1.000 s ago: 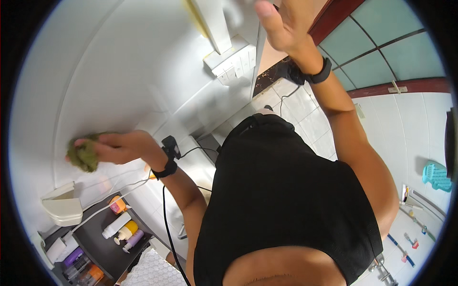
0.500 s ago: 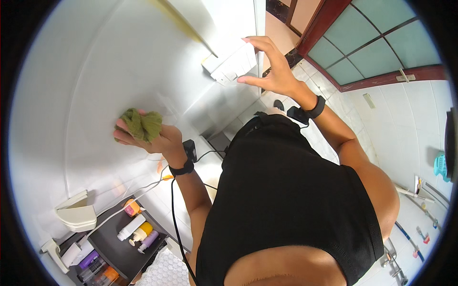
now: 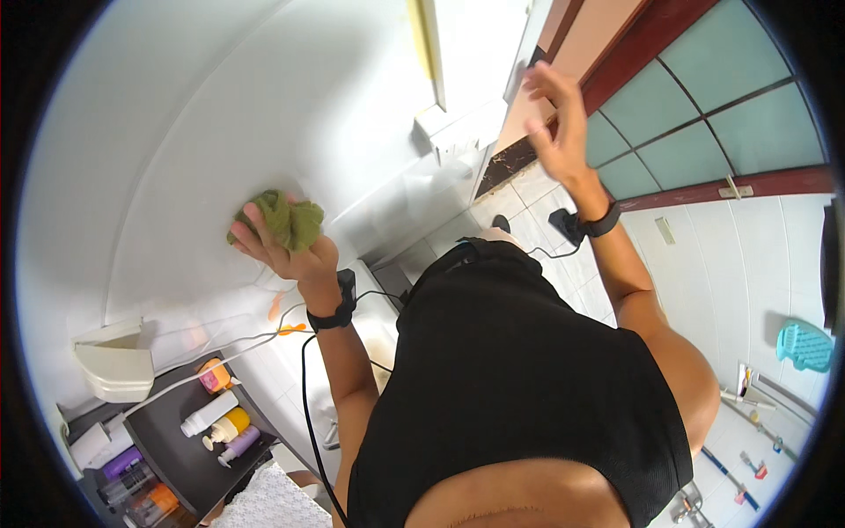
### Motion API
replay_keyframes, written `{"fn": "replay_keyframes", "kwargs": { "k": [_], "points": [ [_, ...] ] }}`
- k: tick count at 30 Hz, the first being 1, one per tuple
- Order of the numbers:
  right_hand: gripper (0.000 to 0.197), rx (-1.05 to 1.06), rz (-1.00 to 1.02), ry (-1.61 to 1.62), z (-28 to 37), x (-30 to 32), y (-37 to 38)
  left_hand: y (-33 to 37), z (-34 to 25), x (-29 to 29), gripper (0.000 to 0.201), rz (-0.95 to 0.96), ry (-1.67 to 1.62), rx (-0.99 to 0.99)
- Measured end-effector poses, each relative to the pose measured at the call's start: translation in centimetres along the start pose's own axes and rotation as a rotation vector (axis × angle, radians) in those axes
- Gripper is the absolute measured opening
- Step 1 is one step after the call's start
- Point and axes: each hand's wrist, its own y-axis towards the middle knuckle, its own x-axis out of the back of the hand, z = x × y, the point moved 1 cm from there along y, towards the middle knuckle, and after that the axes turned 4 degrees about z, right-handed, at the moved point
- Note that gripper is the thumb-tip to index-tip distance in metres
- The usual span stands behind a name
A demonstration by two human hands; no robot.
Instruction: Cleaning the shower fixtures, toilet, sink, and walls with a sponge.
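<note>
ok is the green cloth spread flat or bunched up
Bunched up: the green cloth is crumpled into folds in the left hand, with no flat spread showing.

Place is looking like a home bathroom: pump bottles [image 3: 228, 424] are sitting on dark shelf [image 3: 165, 440], metal fittings [image 3: 690, 505] are lining white tiled wall [image 3: 717, 251].

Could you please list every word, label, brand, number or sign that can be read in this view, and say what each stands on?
No text can be read in this view.
Orange container: any print is too small to make out.
White bottle and purple pump bottle: nothing legible at this size.
White wall box: any markings are too small or blurred to read.
Green cloth in the left hand: no lettering shows.
</note>
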Motion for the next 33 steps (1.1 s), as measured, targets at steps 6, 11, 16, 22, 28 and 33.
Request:
{"fn": "replay_keyframes", "kwargs": {
  "k": [6, 11, 16, 22, 28, 33],
  "points": [
    [0.047, 0.374, -0.2, -0.133, 0.8, 1.5, 9.7, 5.8, 4.7, 5.6, 0.043, -0.259, 0.169, 0.17],
    [0.032, 0.541, -0.308, -0.032, 3.3, 0.4, 14.2, 13.4, 3.7, 8.4, 0.047, -0.431, 0.265, 0.453],
    [0.028, 0.544, -0.331, -0.054, 4.4, -1.2, 14.7, 13.1, -4.7, 2.1, 0.048, -0.114, -0.109, 0.169],
    [0.029, 0.585, -0.354, 0.012, 3.5, -0.7, 14.9, 16.7, -6.1, 0.9, 0.046, -0.024, 0.036, -0.075],
    [0.025, 0.566, -0.32, -0.003, 3.6, -0.5, 15.3, 17.3, -6.1, 0.8, 0.045, -0.389, -0.139, 0.273],
    [0.025, 0.55, -0.266, -0.066, 3.3, 0.3, 14.9, 14.9, -10.4, -1.6, 0.029, 0.117, 0.052, -0.274]
  ]
}}
